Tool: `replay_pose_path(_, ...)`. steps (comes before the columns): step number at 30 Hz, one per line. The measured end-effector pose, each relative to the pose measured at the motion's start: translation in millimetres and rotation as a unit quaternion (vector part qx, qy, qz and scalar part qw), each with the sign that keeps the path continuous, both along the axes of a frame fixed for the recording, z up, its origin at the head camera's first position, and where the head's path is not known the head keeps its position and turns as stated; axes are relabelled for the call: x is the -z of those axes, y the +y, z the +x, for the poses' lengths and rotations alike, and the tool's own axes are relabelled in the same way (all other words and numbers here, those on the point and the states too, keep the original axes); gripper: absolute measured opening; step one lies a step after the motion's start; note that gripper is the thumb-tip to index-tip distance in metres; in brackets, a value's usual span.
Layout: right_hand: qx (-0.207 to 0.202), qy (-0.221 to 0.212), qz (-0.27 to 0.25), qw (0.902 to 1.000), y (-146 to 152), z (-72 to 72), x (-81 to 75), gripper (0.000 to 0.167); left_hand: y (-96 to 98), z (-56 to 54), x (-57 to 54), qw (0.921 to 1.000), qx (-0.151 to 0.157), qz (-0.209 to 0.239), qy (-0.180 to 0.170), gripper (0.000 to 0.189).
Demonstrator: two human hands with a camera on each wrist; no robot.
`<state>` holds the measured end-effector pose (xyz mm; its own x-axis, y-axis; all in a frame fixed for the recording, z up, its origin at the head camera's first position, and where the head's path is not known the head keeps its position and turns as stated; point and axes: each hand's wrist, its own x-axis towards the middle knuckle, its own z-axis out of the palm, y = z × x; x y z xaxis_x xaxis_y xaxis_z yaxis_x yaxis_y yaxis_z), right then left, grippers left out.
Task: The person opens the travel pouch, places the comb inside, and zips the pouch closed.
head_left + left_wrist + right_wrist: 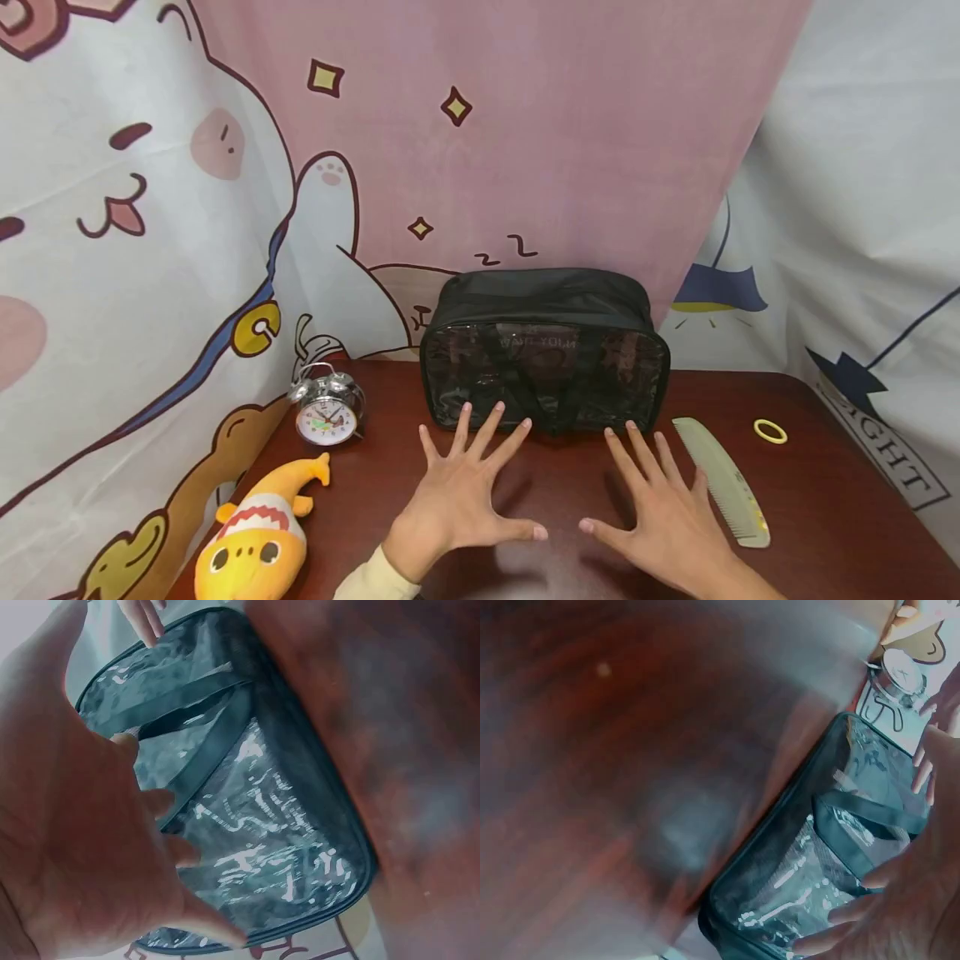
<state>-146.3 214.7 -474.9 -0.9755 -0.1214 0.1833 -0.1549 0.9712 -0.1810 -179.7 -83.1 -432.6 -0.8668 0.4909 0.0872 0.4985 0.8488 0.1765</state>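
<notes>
A black bag (543, 350) with a clear plastic front and a dark strap stands on the dark red table (825, 500), against the back curtain. My left hand (480, 479) is spread flat in front of it, fingers straight, fingertips near the bag's lower left edge. My right hand (648, 496) is spread the same way near its lower right edge. Neither hand holds anything. In the left wrist view, the left hand (82, 847) fills the left side before the bag (262, 825). The right wrist view shows the right hand (907, 907) beside the bag (810, 885).
A pale green comb (723, 483) lies just right of my right hand, with a yellow ring (770, 431) beyond it. A small alarm clock (327, 408) and a yellow plush fish (258, 533) sit at the table's left. Cartoon curtains enclose the table on three sides.
</notes>
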Motion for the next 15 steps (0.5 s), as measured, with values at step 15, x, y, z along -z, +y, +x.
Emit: replay_pose_path(15,-0.053,0.248,-0.176,0.9512,31,-14.1,-56.2,0.084,-36.3,-17.8,-71.0,0.9584,0.089,0.244,0.119,0.097)
